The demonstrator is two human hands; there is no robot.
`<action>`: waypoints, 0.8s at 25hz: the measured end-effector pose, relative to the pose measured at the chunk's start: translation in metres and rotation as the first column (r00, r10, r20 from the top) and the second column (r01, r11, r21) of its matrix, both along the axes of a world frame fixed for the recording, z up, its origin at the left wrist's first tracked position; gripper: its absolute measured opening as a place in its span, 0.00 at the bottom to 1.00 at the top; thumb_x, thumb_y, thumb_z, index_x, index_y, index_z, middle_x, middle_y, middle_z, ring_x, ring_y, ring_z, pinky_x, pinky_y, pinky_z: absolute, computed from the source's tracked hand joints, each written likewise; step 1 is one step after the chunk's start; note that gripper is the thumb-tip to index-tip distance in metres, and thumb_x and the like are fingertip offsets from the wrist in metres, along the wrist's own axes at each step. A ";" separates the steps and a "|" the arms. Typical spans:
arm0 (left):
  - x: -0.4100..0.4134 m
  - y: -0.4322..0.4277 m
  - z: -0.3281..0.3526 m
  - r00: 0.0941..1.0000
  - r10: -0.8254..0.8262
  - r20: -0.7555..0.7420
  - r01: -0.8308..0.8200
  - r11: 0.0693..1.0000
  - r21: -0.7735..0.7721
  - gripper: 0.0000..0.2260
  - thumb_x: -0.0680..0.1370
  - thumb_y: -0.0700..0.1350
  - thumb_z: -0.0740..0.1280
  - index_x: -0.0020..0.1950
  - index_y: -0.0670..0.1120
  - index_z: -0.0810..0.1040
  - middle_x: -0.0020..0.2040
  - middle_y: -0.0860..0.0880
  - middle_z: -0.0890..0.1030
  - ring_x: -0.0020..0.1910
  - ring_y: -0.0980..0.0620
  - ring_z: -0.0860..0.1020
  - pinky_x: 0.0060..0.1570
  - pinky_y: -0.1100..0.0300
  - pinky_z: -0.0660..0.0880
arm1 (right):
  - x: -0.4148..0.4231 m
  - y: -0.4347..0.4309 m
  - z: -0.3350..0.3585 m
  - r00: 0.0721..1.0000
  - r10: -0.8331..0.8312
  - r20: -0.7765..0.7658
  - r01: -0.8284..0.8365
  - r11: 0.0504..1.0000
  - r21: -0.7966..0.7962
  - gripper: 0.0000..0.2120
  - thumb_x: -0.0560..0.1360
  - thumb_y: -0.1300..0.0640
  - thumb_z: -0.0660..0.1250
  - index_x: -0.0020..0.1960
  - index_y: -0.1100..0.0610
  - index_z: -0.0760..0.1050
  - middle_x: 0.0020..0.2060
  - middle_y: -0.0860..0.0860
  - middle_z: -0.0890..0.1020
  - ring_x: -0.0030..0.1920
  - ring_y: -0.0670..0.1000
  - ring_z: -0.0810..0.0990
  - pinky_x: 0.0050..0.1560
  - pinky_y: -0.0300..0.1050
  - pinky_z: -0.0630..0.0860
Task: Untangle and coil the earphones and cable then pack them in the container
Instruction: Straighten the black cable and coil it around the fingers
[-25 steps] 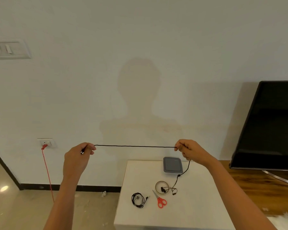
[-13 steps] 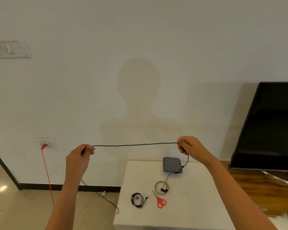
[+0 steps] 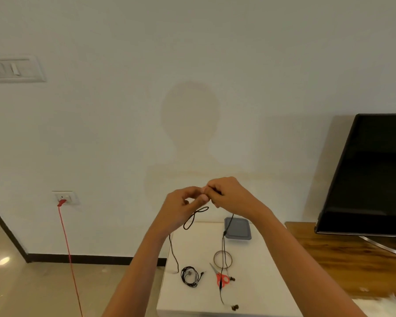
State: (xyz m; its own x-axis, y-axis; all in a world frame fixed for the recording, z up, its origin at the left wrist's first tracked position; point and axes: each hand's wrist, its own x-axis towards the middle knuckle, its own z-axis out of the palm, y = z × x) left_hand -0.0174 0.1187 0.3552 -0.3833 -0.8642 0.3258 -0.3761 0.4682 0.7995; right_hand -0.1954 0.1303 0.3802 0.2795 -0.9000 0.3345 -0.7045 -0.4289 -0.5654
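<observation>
My left hand (image 3: 185,206) and my right hand (image 3: 226,195) meet in the air above the white table (image 3: 256,271), fingertips touching, both pinching a black earphone cable (image 3: 196,217). A small loop of it hangs below my left hand. One strand drops from my right hand to the earbuds (image 3: 234,307) near the table's front edge; another falls from my left wrist to the table's left edge. A coiled black cable (image 3: 189,276) lies on the table. The grey container (image 3: 238,228), lid on, sits at the back of the table.
Red scissors (image 3: 221,277) and a clear tape ring (image 3: 223,259) lie on the table between coil and container. A black TV (image 3: 373,175) stands on a wooden stand at right. A red cord (image 3: 69,255) hangs from a wall socket at left.
My hands were wide apart with the cable stretched taut between them. They have come together at the centre, and the cable now hangs slack in a loop with its earbuds on the table.
</observation>
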 end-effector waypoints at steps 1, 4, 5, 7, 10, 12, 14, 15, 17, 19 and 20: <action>-0.003 0.000 0.003 0.997 -0.061 0.038 0.061 0.998 0.003 0.09 0.76 0.59 0.65 0.47 0.57 0.83 0.38 0.60 0.83 0.28 0.61 0.71 0.33 0.70 0.68 | 0.001 0.000 0.002 1.000 -0.007 0.000 0.007 1.000 -0.007 0.17 0.79 0.50 0.60 0.34 0.52 0.75 0.25 0.45 0.76 0.26 0.44 0.71 0.30 0.41 0.71; -0.001 -0.002 0.005 0.995 -0.083 0.063 0.083 0.996 0.011 0.12 0.79 0.55 0.62 0.43 0.54 0.83 0.28 0.58 0.76 0.27 0.61 0.69 0.32 0.72 0.66 | -0.006 0.002 0.004 0.996 0.006 0.091 -0.011 0.999 0.053 0.14 0.77 0.47 0.63 0.38 0.53 0.79 0.25 0.46 0.79 0.26 0.43 0.73 0.29 0.39 0.71; 0.001 -0.003 0.004 0.995 -0.063 0.081 0.063 0.998 0.006 0.13 0.79 0.55 0.62 0.41 0.55 0.83 0.28 0.57 0.76 0.28 0.60 0.70 0.33 0.71 0.67 | -0.008 0.004 0.004 0.991 0.025 0.128 -0.037 0.995 0.094 0.13 0.75 0.46 0.64 0.40 0.52 0.81 0.24 0.46 0.79 0.25 0.42 0.72 0.27 0.35 0.69; 0.003 -0.003 0.002 0.995 -0.003 0.101 0.003 1.000 0.002 0.14 0.80 0.51 0.62 0.38 0.56 0.82 0.30 0.54 0.79 0.30 0.59 0.73 0.36 0.67 0.70 | -0.009 0.007 0.000 0.980 0.045 0.194 -0.076 0.986 0.151 0.10 0.75 0.48 0.66 0.42 0.51 0.82 0.23 0.45 0.79 0.23 0.41 0.71 0.26 0.30 0.68; 0.019 -0.009 0.002 0.964 0.251 -0.085 -0.251 0.968 0.013 0.15 0.79 0.43 0.63 0.34 0.52 0.82 0.38 0.58 0.83 0.37 0.65 0.77 0.40 0.69 0.70 | -0.020 0.008 -0.007 0.953 -0.029 0.300 -0.030 0.981 0.191 0.09 0.77 0.56 0.64 0.41 0.55 0.82 0.24 0.46 0.80 0.23 0.41 0.72 0.26 0.31 0.69; 0.039 -0.016 0.006 0.880 0.393 -0.267 -0.386 0.919 0.082 0.15 0.79 0.44 0.64 0.33 0.52 0.81 0.40 0.59 0.83 0.41 0.63 0.78 0.42 0.68 0.70 | -0.033 0.011 -0.012 0.913 -0.047 0.405 -0.056 0.969 0.240 0.11 0.78 0.59 0.63 0.41 0.58 0.82 0.25 0.47 0.79 0.22 0.42 0.70 0.24 0.33 0.67; 0.056 -0.021 0.010 0.815 0.457 -0.358 -0.444 0.888 0.122 0.15 0.79 0.46 0.64 0.33 0.52 0.80 0.39 0.60 0.82 0.44 0.67 0.77 0.44 0.69 0.69 | -0.043 0.013 -0.019 0.875 -0.037 0.483 -0.104 0.960 0.262 0.11 0.79 0.58 0.62 0.43 0.59 0.82 0.26 0.48 0.78 0.22 0.45 0.69 0.24 0.35 0.66; 0.059 -0.022 0.011 0.790 0.470 -0.394 -0.452 0.880 0.145 0.14 0.79 0.47 0.65 0.33 0.52 0.81 0.39 0.60 0.82 0.44 0.68 0.77 0.45 0.69 0.69 | -0.045 0.012 -0.022 0.861 -0.031 0.507 -0.125 0.954 0.271 0.12 0.79 0.57 0.62 0.43 0.58 0.82 0.27 0.48 0.78 0.22 0.45 0.69 0.24 0.35 0.66; 0.060 -0.024 0.014 0.739 0.492 -0.459 -0.443 0.869 0.219 0.14 0.79 0.48 0.65 0.34 0.51 0.81 0.35 0.59 0.80 0.39 0.64 0.76 0.41 0.67 0.68 | -0.044 0.009 -0.030 0.847 -0.024 0.531 -0.163 0.939 0.303 0.11 0.79 0.56 0.63 0.43 0.57 0.82 0.29 0.49 0.80 0.22 0.45 0.69 0.24 0.35 0.66; 0.059 -0.025 0.017 0.685 0.522 -0.508 -0.416 0.853 0.315 0.14 0.79 0.48 0.65 0.35 0.50 0.81 0.31 0.55 0.76 0.31 0.57 0.70 0.33 0.64 0.64 | -0.042 0.003 -0.039 0.839 -0.046 0.541 -0.154 0.935 0.319 0.08 0.78 0.55 0.65 0.46 0.57 0.81 0.31 0.51 0.82 0.23 0.45 0.70 0.26 0.36 0.68; 0.059 -0.026 0.019 0.662 0.536 -0.524 -0.400 0.844 0.357 0.14 0.79 0.48 0.64 0.35 0.49 0.81 0.31 0.53 0.74 0.30 0.55 0.68 0.31 0.63 0.62 | -0.042 0.000 -0.044 0.831 -0.072 0.552 -0.126 0.941 0.313 0.07 0.77 0.54 0.67 0.47 0.58 0.80 0.32 0.51 0.83 0.25 0.46 0.71 0.28 0.36 0.70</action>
State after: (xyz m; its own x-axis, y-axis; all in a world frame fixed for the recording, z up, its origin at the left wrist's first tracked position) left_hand 0.0414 0.0928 0.3739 0.2983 -0.9435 0.1441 0.0706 0.1724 0.9825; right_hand -0.2371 0.1301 0.3362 0.1645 -0.9776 0.1315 -0.2251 -0.1670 -0.9599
